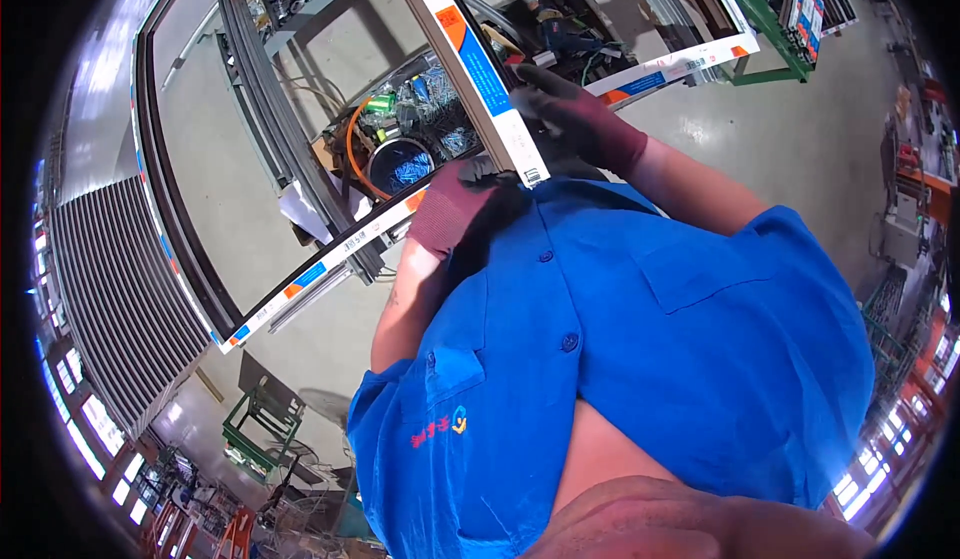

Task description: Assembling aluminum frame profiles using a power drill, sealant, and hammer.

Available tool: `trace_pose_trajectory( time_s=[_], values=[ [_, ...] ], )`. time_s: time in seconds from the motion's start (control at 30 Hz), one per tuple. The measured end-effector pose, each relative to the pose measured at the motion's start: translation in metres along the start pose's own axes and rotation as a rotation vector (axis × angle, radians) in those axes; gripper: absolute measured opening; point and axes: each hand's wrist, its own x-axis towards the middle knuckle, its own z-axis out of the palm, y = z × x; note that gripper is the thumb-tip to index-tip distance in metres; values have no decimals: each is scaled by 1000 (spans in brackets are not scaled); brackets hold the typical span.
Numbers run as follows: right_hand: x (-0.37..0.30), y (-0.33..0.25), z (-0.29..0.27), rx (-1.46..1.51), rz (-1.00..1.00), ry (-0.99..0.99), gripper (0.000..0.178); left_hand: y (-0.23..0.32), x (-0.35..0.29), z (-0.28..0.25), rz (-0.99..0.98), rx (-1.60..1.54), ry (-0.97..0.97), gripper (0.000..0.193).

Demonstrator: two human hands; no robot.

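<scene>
A large window frame point(345, 251) lies before me, its dark profiles covered in white, blue and orange protective film. A middle bar point(470, 57) runs away from me and meets the near rail close to my waist. My left hand point(458, 204), in a maroon glove with dark fingers, closes on the near rail just left of that joint; part of its grip is hidden. To the right of the bar is my right hand point(580, 119), gloved alike, fingers stretched out and apart toward the bar's side. Whether its fingertips touch the bar I cannot tell.
Beneath the frame stand a dark bucket of blue pieces point(402, 166) and a tray of small hardware point(440, 109). An orange hose point(353, 149) curves beside the bucket. Ribbed grey panelling point(120, 289) is at left; a green metal rack point(775, 19) stands at far right.
</scene>
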Motion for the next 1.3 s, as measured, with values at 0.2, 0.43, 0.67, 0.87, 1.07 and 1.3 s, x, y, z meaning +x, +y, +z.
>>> trace_pose_trajectory(
  time_s=[0.2, 0.43, 0.67, 0.87, 1.07, 1.3],
  values=[
    [19, -24, 15, 148, 260, 73, 81, 5, -7, -18, 113, 520, 323, 17],
    [10, -44, 27, 127, 284, 7, 85, 42, -32, -10, 473, 393, 377, 28],
    [12, -55, 37, -67, 259, 8, 87, 45, -31, -4, 570, 513, 370, 28],
    [14, -23, 24, -225, 102, -58, 79, 63, -32, 8, 412, 621, 330, 22],
    [17, 9, 26, -75, 106, -15, 79, 27, -8, 3, 291, 14, 516, 9],
    [27, -7, 24, 299, 188, -9, 81, -24, 24, -34, 72, -462, 776, 44]
  ],
)
